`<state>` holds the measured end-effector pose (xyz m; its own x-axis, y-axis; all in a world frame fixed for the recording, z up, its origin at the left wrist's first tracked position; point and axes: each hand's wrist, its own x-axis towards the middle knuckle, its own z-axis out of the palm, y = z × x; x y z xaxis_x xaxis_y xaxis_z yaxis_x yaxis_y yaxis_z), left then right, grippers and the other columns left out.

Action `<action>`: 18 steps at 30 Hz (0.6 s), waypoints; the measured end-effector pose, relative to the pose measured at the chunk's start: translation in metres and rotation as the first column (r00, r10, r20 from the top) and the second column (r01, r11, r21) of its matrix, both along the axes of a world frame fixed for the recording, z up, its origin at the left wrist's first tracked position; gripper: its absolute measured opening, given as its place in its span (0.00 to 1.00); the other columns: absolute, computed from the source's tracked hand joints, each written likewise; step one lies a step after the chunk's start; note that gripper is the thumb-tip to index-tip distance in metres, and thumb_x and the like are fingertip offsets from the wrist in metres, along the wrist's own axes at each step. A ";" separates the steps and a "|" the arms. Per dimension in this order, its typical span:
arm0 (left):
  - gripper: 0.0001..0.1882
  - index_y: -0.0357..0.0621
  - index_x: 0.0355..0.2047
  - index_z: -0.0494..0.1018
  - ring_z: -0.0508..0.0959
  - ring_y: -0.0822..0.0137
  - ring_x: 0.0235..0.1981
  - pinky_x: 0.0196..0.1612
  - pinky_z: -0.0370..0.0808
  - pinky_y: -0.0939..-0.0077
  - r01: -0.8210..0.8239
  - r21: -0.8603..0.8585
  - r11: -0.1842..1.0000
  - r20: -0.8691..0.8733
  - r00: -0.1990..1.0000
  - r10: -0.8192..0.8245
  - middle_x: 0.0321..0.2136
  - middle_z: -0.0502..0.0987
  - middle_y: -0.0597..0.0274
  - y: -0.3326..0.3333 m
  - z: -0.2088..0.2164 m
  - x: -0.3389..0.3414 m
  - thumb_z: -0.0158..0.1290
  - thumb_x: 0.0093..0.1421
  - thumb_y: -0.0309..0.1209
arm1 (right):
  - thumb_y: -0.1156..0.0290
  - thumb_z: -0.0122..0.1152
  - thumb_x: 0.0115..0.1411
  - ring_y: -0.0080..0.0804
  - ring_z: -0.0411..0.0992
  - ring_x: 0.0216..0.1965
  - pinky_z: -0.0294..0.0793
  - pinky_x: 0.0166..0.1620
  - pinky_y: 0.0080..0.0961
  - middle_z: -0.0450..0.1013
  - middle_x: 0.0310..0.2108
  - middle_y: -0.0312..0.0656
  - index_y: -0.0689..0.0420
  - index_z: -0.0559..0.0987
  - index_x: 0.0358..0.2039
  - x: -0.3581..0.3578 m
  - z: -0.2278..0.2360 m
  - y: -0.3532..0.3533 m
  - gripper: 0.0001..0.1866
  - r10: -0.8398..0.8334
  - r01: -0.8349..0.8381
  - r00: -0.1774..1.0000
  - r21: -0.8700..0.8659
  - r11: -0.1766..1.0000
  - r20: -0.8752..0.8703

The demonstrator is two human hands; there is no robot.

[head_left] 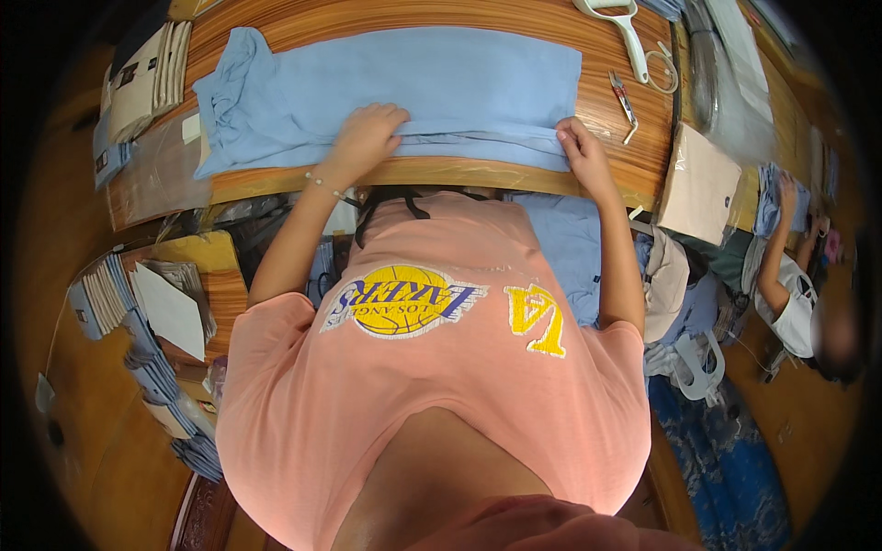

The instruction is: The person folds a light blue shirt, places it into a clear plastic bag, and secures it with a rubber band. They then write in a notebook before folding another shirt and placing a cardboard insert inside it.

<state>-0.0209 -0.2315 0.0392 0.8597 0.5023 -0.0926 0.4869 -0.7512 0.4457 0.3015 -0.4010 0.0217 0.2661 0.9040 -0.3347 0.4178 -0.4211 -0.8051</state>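
A light blue garment lies lengthwise across the wooden table, smooth along its middle and bunched at its left end. A folded strip runs along its near edge. My left hand rests on that near part, fingers stretched out over the cloth and thumb apart. At the garment's near right corner, my right hand pinches the edge between thumb and fingers. To the right of the cloth lies a small pair of snips with a reddish part.
A white-handled tool lies at the far right beside a looped cord. Folded beige garments are stacked at the left, and a packed beige one sits at the right edge. Another person's arm reaches over blue cloth at far right.
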 end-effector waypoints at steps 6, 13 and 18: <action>0.12 0.39 0.30 0.72 0.73 0.52 0.32 0.35 0.68 0.63 -0.157 -0.045 0.987 0.088 0.983 0.160 0.28 0.74 0.52 0.019 0.001 -0.029 0.51 0.56 0.37 | 0.77 0.55 0.56 0.26 0.64 0.30 0.64 0.34 0.21 0.69 0.29 0.39 0.58 0.69 0.41 -0.011 0.004 0.006 0.12 0.044 -0.043 0.999 0.224 0.974 -0.002; 0.16 0.39 0.25 0.73 0.72 0.53 0.29 0.31 0.66 0.65 -0.404 -0.242 0.882 -0.233 0.907 0.352 0.22 0.73 0.54 0.031 0.016 -0.040 0.49 0.58 0.41 | 0.77 0.55 0.56 0.34 0.66 0.29 0.67 0.35 0.26 0.68 0.29 0.43 0.58 0.66 0.46 0.000 -0.006 0.003 0.17 -0.115 0.122 0.992 0.129 0.984 -0.057; 0.15 0.43 0.33 0.73 0.73 0.56 0.33 0.39 0.66 0.61 -0.271 0.235 0.933 0.106 0.962 0.253 0.27 0.75 0.56 0.026 -0.005 -0.040 0.49 0.58 0.42 | 0.72 0.57 0.55 0.40 0.70 0.33 0.68 0.36 0.35 0.70 0.32 0.51 0.56 0.67 0.47 -0.016 -0.001 0.005 0.19 -0.018 0.006 0.918 0.031 0.999 0.396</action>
